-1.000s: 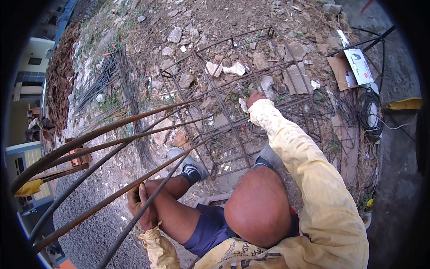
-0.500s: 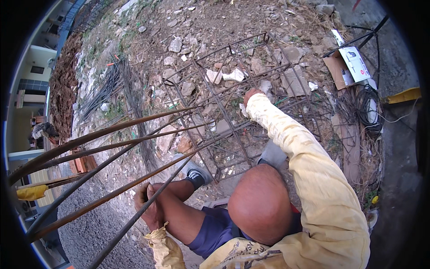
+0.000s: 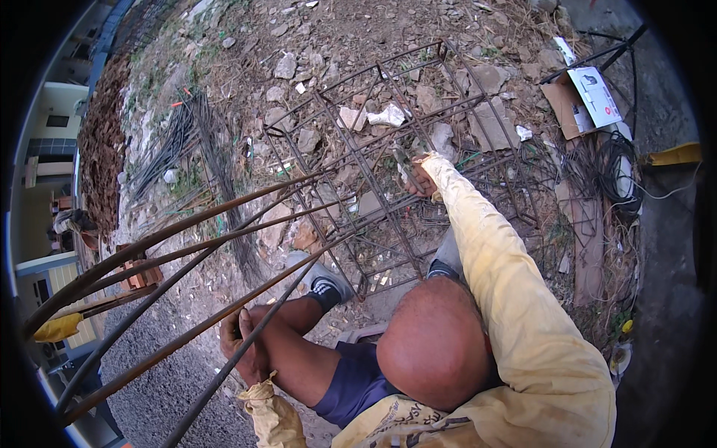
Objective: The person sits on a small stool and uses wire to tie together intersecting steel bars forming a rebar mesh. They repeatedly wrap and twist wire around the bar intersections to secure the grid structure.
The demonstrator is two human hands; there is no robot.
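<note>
My right hand, at the end of a yellow sleeve, is closed around a slim greyish hand tool and hangs over a rusty rebar cage. The tool's exact kind is hard to tell. Beside my bent left knee, my left hand has its fingers drawn together; anything inside them is hidden. A dark steel bar passes over that hand. Several long rusty bars stretch from the cage toward the lower left. My feet stand at the cage's near side.
Rubble and stones cover the ground around the cage. A bundle of thin rods lies left. At right are an open cardboard box and a coil of black cable. A gravel heap is at lower left.
My right hand has drawn back slightly toward me and turned, so its fingers and the tool now show. My left hand stays beside my knee. The whole view has shifted a little.
</note>
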